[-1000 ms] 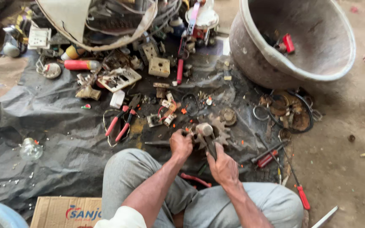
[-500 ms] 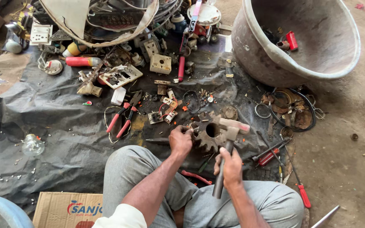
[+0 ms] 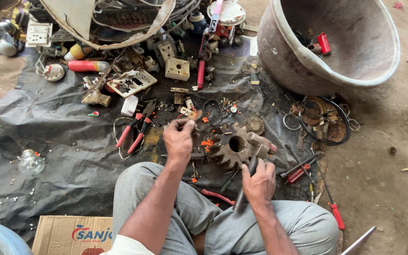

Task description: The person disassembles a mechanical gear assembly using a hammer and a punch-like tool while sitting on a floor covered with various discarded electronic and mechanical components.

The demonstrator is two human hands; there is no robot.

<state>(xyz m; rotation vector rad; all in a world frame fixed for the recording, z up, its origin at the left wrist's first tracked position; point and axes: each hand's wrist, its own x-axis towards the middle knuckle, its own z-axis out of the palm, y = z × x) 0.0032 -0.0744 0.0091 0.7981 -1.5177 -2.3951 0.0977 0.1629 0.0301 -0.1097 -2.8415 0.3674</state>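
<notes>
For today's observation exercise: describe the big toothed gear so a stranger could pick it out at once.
Start at the black plastic sheet on the ground. Look between the person's left hand and right hand. The gear lies there: rusty, toothed, with a round centre hole, bigger than the scraps nearby.

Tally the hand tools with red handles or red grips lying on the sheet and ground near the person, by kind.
Red-handled pliers: 1
Red-handled screwdrivers: 2, one by the right knee, one beside the gear
Red grip under the legs, tool kind unclear: 1
Total: 4
Right hand holds a hammer.
</notes>
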